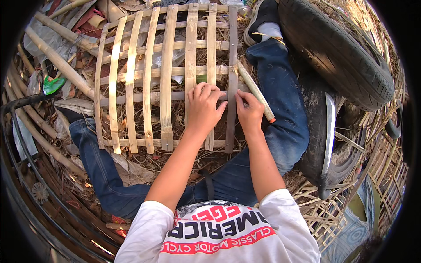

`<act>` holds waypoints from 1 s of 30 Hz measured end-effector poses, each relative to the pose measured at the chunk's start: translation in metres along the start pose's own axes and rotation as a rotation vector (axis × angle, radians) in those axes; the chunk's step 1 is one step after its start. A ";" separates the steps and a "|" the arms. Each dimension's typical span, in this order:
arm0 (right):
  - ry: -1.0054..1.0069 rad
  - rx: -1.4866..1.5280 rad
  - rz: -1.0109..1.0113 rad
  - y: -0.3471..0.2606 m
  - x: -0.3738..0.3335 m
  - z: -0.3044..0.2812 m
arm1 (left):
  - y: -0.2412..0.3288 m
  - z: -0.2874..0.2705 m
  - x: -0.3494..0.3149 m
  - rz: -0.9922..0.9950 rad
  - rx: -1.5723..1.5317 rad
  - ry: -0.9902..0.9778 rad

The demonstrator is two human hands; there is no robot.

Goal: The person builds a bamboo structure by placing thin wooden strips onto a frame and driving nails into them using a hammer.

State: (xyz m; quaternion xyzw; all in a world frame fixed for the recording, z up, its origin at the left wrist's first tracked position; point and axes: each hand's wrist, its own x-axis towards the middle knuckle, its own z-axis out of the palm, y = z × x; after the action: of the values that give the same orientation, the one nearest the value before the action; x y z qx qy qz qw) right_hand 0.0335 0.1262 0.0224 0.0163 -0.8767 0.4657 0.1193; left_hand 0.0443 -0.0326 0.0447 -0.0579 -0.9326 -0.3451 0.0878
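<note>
A bamboo lattice (167, 79) of lengthwise slats nailed across thinner crosspieces lies between my legs. My left hand (204, 103) is closed over a crosspiece near the lattice's right side, thumb and index finger close to the greyish end slat (233, 48). On that slat's other side, my right hand (249, 111) has thumb and fingertips pinched together at its edge. Anything small between those fingertips is too hidden to tell. Beside my right hand, a pale rod (256, 91) with an orange end slants from the lattice onto my right leg.
Two worn tyres (337, 48) stand and lie to the right, one with a cut, curved rubber edge (329, 136). Bamboo poles (59, 61) and plastic scraps litter the left, beside a black metal frame (22, 136). Woven bamboo strips (324, 215) lie at lower right.
</note>
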 end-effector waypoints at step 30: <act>-0.057 -0.081 -0.164 -0.001 0.006 -0.006 | -0.012 0.039 0.025 0.185 -0.075 0.034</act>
State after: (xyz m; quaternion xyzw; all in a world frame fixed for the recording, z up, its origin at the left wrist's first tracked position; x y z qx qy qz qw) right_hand 0.0288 0.1314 0.0281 0.0966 -0.8936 0.4178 0.1325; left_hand 0.0127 -0.0147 0.0130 -0.1413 -0.9080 -0.3713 0.1327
